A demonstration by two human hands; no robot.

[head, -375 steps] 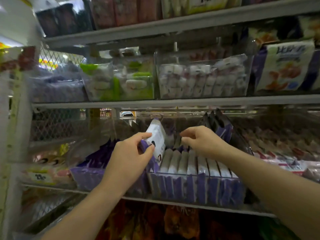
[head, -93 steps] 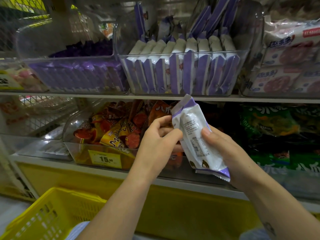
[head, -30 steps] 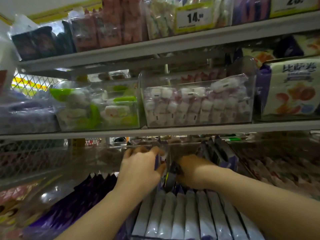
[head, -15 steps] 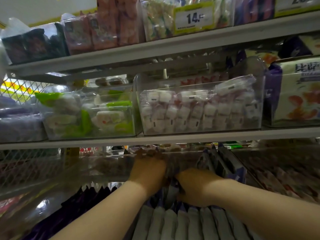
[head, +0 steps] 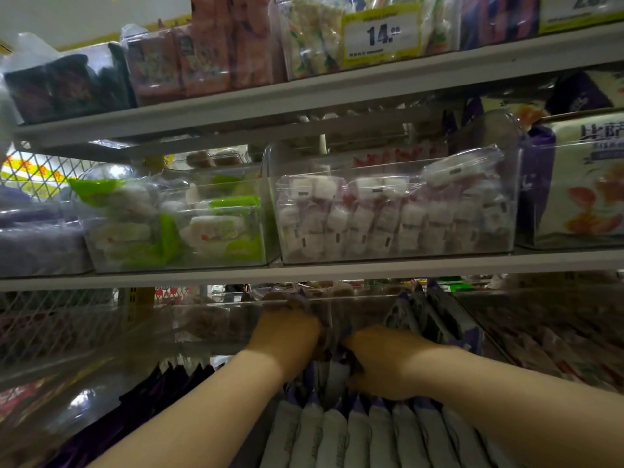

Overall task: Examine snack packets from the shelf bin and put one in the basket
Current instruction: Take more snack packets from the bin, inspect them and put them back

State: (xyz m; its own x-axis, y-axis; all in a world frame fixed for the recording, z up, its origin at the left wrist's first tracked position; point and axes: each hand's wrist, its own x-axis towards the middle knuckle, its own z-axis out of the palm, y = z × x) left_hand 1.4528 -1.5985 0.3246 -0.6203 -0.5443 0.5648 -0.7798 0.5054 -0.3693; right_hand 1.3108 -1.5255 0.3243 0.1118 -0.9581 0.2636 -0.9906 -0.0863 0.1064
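Note:
White-and-purple snack packets (head: 358,437) stand in rows inside a clear shelf bin (head: 209,336) on the lower shelf. Both my hands are deep in this bin. My left hand (head: 287,336) reaches toward the back, its fingers curled over the tops of the rear packets. My right hand (head: 381,363) sits just right of it, fingers curled down around an upright packet (head: 332,369) between the two hands. The fingertips are hidden among the packets. More packets (head: 435,315) lean against the bin's right side. The basket is out of view.
A shelf edge (head: 304,270) runs close above my hands. On it stand clear bins of green-wrapped cakes (head: 175,228) and white-pink sweets (head: 395,217). Dark purple packets (head: 141,400) fill the bin at lower left. A wire mesh panel (head: 50,319) closes the left side.
Since half a second ago both hands stay in the same bin; the view has tilted slightly and the hands sit a little lower among the packets. A second ago they were easing a packet in.

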